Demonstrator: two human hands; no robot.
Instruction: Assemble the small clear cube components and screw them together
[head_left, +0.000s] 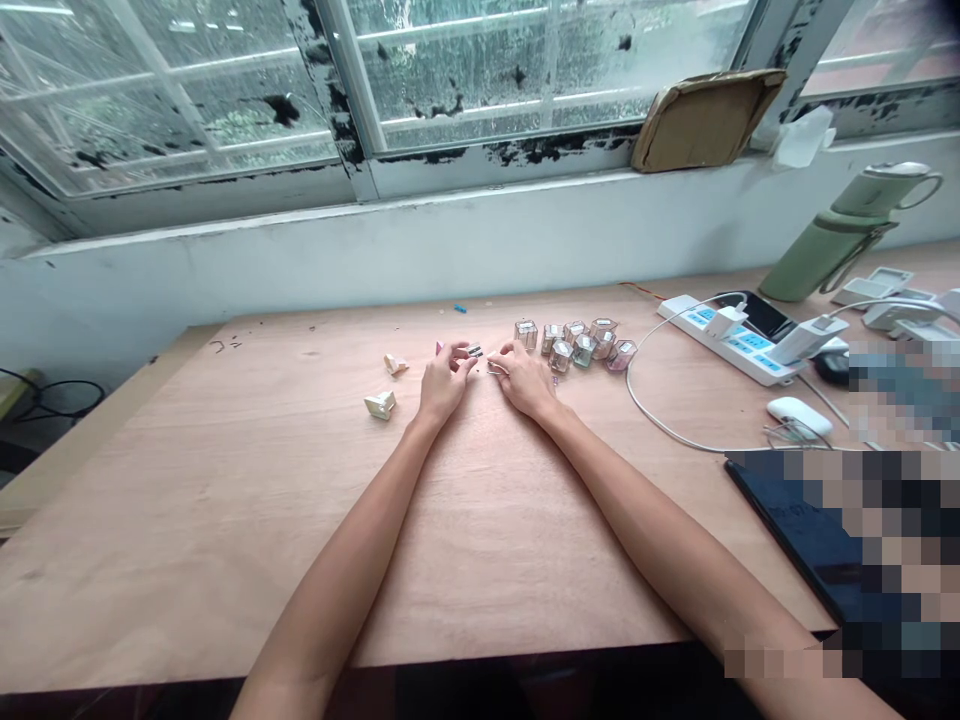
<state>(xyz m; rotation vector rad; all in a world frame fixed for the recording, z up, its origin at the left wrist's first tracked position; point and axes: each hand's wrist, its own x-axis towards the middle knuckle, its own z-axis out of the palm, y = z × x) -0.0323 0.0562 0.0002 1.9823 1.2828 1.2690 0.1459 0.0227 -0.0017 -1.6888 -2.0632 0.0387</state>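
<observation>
Near the middle of the table my left hand (445,380) is closed in a pinch on a small silver-and-dark piece (475,351), too small to name. Just to its right, my right hand (525,378) has its fingertips pressed together around something tiny and pale that I cannot make out. The two hands face each other, a small gap apart. Tiny dark specks lie between them. Beyond and right of my right hand stand several small clear faceted jars (560,356) with tinted contents. A cream folded piece (381,404) and a smaller peach one (395,364) lie left of my left hand.
On the right are a white power strip (724,338) with chargers, a looping white cable (637,400), a white case (799,417), a black tablet (795,530) and a green bottle (817,250). A small blue bit (460,309) lies near the wall. Cardboard (701,120) leans on the windowsill.
</observation>
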